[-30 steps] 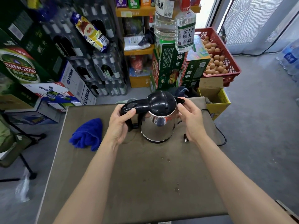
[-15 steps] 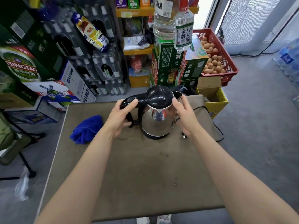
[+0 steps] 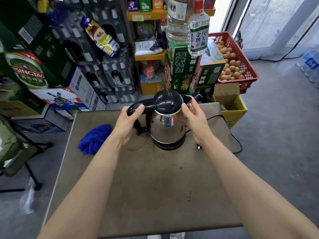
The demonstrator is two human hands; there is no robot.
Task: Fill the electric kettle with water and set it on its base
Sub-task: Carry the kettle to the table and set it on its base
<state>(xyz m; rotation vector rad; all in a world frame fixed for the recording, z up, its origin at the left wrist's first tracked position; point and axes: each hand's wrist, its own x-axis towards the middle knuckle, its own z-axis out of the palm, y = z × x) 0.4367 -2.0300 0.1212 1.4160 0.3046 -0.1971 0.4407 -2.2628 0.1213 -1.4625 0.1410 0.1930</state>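
A steel electric kettle [image 3: 165, 130] with a black lid and black handle stands upright on its round black base [image 3: 170, 145], at the far middle of the brown table [image 3: 141, 187]. The lid is closed. My left hand [image 3: 128, 120] grips the kettle's handle, thumb on top near the lid button. My right hand [image 3: 194, 118] rests against the kettle's right side below the spout, fingers spread along the steel wall. The base's black cord [image 3: 236, 144] runs off the table's right edge, and its plug [image 3: 199, 146] lies loose on the table beside the base.
A crumpled blue cloth [image 3: 95, 138] lies left of the kettle. A few water drops [image 3: 189, 198] dot the table in front. Beer cartons, bottle packs and shelves crowd the space behind; a red crate of eggs [image 3: 231, 66] and a yellow box [image 3: 231, 106] stand at the right.
The view shifted slightly. My right hand has slid from the spout down onto the kettle's side. My left hand keeps its hold on the handle; the kettle stays on its base.
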